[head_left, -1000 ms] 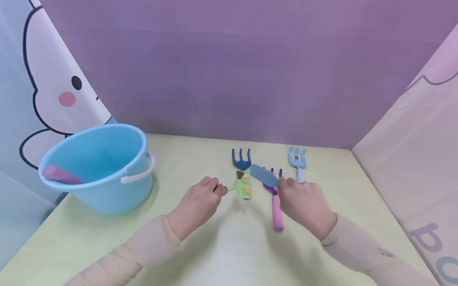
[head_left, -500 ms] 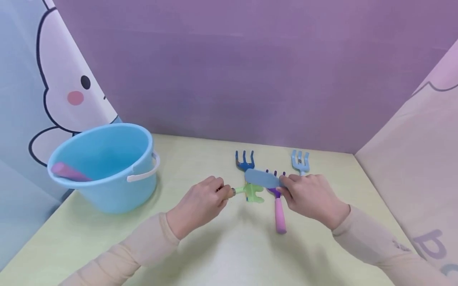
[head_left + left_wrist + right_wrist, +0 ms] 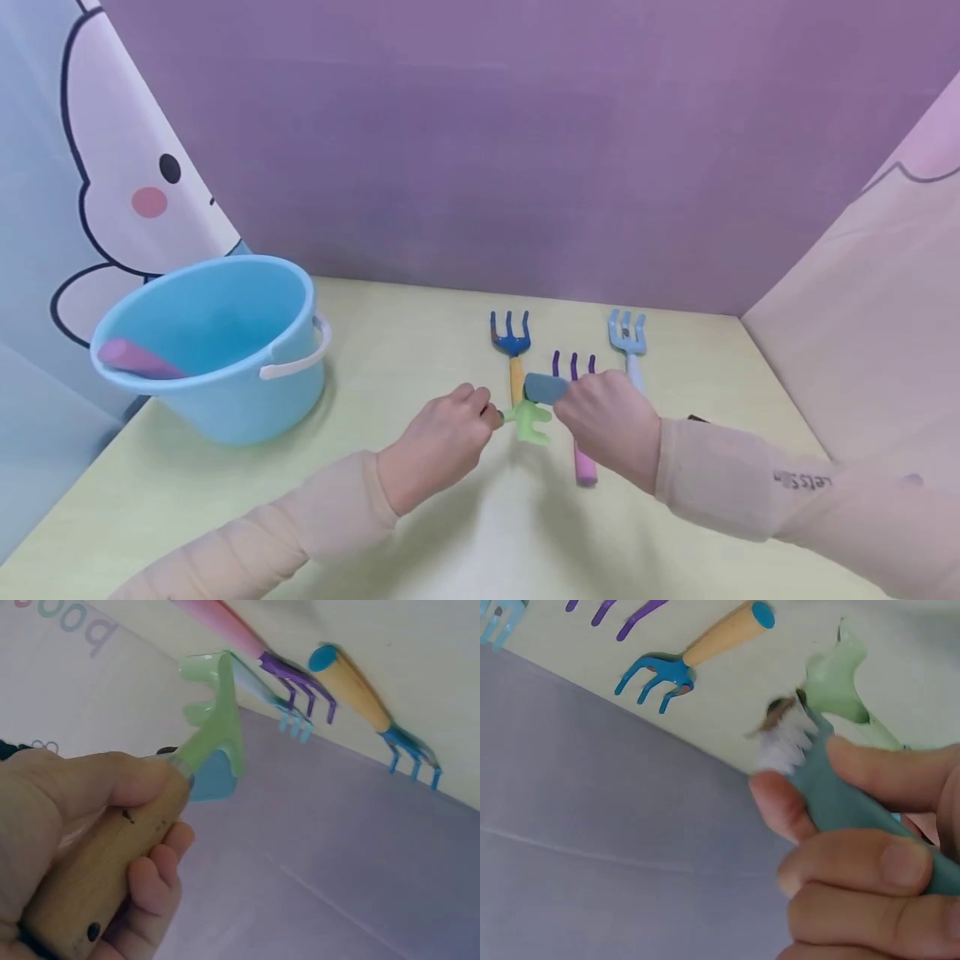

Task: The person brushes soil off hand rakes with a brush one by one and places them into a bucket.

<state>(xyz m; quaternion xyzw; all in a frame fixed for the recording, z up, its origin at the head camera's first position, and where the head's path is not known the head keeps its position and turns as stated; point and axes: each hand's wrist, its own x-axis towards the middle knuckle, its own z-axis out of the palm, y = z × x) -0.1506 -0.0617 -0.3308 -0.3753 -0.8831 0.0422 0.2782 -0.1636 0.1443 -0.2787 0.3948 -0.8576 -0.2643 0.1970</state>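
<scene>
My left hand (image 3: 438, 442) grips the wooden handle (image 3: 112, 855) of a small garden fork with a light green head (image 3: 531, 421), raised over the table. My right hand (image 3: 611, 425) holds a blue-grey brush (image 3: 832, 787), fingers wrapped round its body. White bristles (image 3: 784, 746) show in the right wrist view, with a brown smudge at their edge. In the head view the brush overlaps the top of the green head. Beneath them lies a blue fork with a yellow-tan handle (image 3: 517, 379), and beside it a purple fork with a pink handle (image 3: 585, 467), partly hidden by my right hand.
A light blue fork (image 3: 627, 333) lies at the back right. To the left stands a light blue bucket (image 3: 240, 408) with a white handle, a pink handle (image 3: 138, 358) leaning inside it. A small dark object (image 3: 697, 418) peeks out by my right sleeve. Fabric walls surround the table.
My right hand has shifted left and turned, so less of the brush shows. My left hand has edged right and nearer, and the green head has tilted over. The forks on the table stay put.
</scene>
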